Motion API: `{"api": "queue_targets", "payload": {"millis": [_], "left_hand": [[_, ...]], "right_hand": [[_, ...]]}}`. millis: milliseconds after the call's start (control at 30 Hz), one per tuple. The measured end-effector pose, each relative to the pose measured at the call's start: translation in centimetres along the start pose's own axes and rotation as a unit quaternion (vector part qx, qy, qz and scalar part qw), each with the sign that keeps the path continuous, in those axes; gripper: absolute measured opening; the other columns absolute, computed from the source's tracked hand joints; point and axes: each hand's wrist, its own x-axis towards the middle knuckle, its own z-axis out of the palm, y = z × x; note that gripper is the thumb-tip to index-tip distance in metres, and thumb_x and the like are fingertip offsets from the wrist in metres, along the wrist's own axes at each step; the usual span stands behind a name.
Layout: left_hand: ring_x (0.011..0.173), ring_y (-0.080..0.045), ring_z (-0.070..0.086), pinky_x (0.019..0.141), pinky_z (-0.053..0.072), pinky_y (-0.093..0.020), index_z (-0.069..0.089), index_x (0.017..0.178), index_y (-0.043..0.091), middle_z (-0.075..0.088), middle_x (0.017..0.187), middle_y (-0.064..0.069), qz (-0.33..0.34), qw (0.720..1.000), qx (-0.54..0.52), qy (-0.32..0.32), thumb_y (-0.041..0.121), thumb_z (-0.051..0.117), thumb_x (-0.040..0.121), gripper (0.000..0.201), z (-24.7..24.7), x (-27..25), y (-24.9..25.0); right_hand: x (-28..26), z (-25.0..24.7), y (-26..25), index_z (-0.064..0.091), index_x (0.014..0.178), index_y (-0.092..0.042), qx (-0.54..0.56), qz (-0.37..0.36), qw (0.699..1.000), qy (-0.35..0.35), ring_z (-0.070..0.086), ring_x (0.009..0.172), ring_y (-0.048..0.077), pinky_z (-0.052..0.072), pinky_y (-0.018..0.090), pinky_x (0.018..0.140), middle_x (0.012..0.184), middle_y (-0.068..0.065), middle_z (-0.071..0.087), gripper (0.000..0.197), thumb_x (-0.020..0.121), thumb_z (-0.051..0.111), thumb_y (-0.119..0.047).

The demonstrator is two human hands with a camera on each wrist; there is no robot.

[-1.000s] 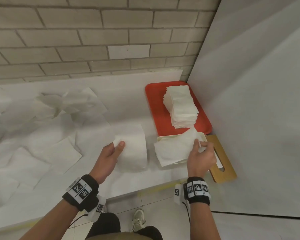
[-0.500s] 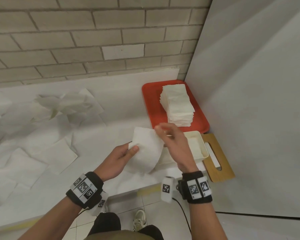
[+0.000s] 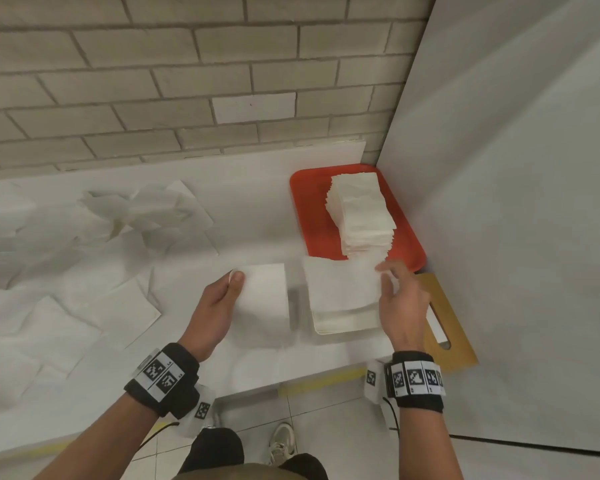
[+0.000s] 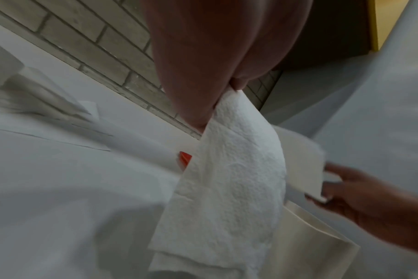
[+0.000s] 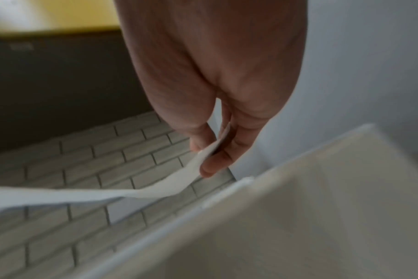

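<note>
Two napkins, head view: left hand (image 3: 219, 306) pinches a folded white paper napkin (image 3: 264, 296) just left of the cream rectangular box (image 3: 343, 329); right hand (image 3: 400, 303) pinches a flat white paper napkin (image 3: 340, 285) over that box.
Counts: one red plastic tray (image 3: 309, 216) behind the box, carrying one napkin stack (image 3: 361, 213); one slotted wooden lid (image 3: 454, 327) right of the box.
Left wrist view: the folded one hangs from its top corner.
Right wrist view: the flat one sags, held by one edge.
Risk: it may catch the box rim and land crooked.

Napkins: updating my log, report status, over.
Left hand pinches one folded napkin. Right hand pinches a second napkin over the cream box. Wooden lid lies to the box's right.
</note>
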Motion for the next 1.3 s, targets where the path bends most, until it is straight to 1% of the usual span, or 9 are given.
{"api": "queue_targets", "payload": {"millis": [233, 433, 533, 600, 700, 933, 1033, 1133, 1300], "left_hand": [[0.092, -0.024, 0.055, 0.084, 0.044, -0.052, 0.057, 0.111, -0.005, 0.062, 0.099, -0.009, 0.021, 1.000, -0.010, 0.020, 0.070, 0.054, 0.102, 0.075, -0.1, 1.1, 0.2], [0.117, -0.035, 0.072, 0.103, 0.055, -0.061, 0.076, 0.117, 0.026, 0.078, 0.121, -0.007, 0.026, 0.999, -0.042, 0.023, 0.035, 0.056, 0.110, 0.023, 2.9, 0.7, 3.7], [0.117, -0.029, 0.074, 0.102, 0.058, -0.059, 0.071, 0.128, 0.018, 0.078, 0.125, -0.005, 0.038, 0.998, -0.055, 0.004, 0.028, 0.062, 0.107, 0.025, 4.9, 0.8, 5.6], [0.118, -0.029, 0.074, 0.100, 0.060, -0.056, 0.069, 0.131, 0.013, 0.078, 0.126, -0.006, 0.042, 0.996, -0.074, -0.016, 0.024, 0.066, 0.104, 0.029, 6.5, 0.9, 6.9], [0.116, -0.029, 0.075, 0.094, 0.062, -0.047, 0.069, 0.128, 0.012, 0.078, 0.123, -0.007, 0.072, 0.991, -0.112, -0.014, 0.019, 0.072, 0.101, 0.028, 8.8, 1.3, 8.6], [0.080, -0.009, 0.076, 0.077, 0.058, -0.021, 0.071, 0.106, 0.019, 0.081, 0.087, 0.005, 0.096, 0.991, 0.071, 0.062, 0.015, 0.088, 0.088, 0.025, 9.3, 3.7, 5.1], [0.075, -0.008, 0.067, 0.075, 0.055, -0.031, 0.066, 0.105, 0.023, 0.072, 0.091, 0.016, 0.126, 0.956, 0.264, 0.010, 0.019, 0.084, 0.090, 0.024, 10.6, 4.1, 0.9], [0.088, -0.023, 0.063, 0.079, 0.051, -0.041, 0.052, 0.126, 0.026, 0.069, 0.088, 0.007, 0.150, 0.891, 0.424, -0.055, 0.018, 0.073, 0.092, 0.041, 12.1, 4.5, -2.0], [0.094, -0.030, 0.048, 0.072, 0.046, -0.042, 0.064, 0.116, 0.016, 0.051, 0.108, -0.008, 0.266, 0.808, 0.524, -0.028, 0.005, 0.075, 0.075, 0.044, 13.9, 4.9, -1.5]], "right_hand": [[-1.1, 1.0, 3.8, 0.079, 0.107, -0.010, -0.151, -0.012, 0.986, -0.074, 0.071, 0.081, 0.026, 0.059, 0.031, 0.070, 0.110, 0.013, 0.073, 0.029, 0.097, 0.062, 0.011], [-0.9, -1.4, 1.2, 0.074, 0.127, -0.013, -0.305, 0.006, 0.946, -0.113, 0.070, 0.100, 0.032, 0.056, 0.037, 0.074, 0.114, 0.011, 0.073, 0.026, 0.103, 0.063, -0.015], [-0.7, -3.6, -2.6, 0.063, 0.144, -0.025, -0.085, -0.078, 0.989, -0.095, 0.055, 0.135, 0.018, 0.050, 0.032, 0.107, 0.146, -0.005, 0.063, 0.048, 0.104, 0.065, -0.052], [-0.6, -4.3, -6.2, 0.046, 0.158, -0.037, 0.172, -0.049, 0.960, -0.217, 0.044, 0.146, -0.002, 0.040, 0.017, 0.114, 0.157, -0.022, 0.051, 0.071, 0.096, 0.073, -0.059], [-0.7, -3.7, -7.7, 0.050, 0.152, -0.039, 0.265, 0.013, 0.920, -0.290, 0.064, 0.131, 0.006, 0.058, 0.035, 0.105, 0.143, -0.017, 0.066, 0.081, 0.084, 0.093, -0.041], [0.7, -5.2, 0.0, 0.066, 0.126, -0.032, 0.278, 0.188, 0.938, -0.082, 0.079, 0.103, 0.015, 0.065, 0.047, 0.090, 0.112, -0.007, 0.080, 0.049, 0.085, 0.093, -0.029], [1.0, -3.4, 2.9, 0.060, 0.126, -0.026, 0.010, 0.139, 0.989, -0.059, 0.074, 0.091, 0.022, 0.060, 0.047, 0.088, 0.091, -0.011, 0.071, 0.051, 0.086, 0.090, -0.036], [0.4, -1.4, 3.6, 0.059, 0.127, -0.019, -0.262, 0.045, 0.961, -0.073, 0.064, 0.101, 0.035, 0.039, 0.045, 0.088, 0.087, 0.004, 0.075, 0.055, 0.088, 0.086, -0.047], [0.2, -0.8, 1.9, 0.063, 0.119, -0.015, -0.251, -0.020, 0.968, -0.006, 0.059, 0.099, 0.037, 0.047, 0.046, 0.079, 0.108, 0.014, 0.066, 0.050, 0.084, 0.089, -0.038]]}}
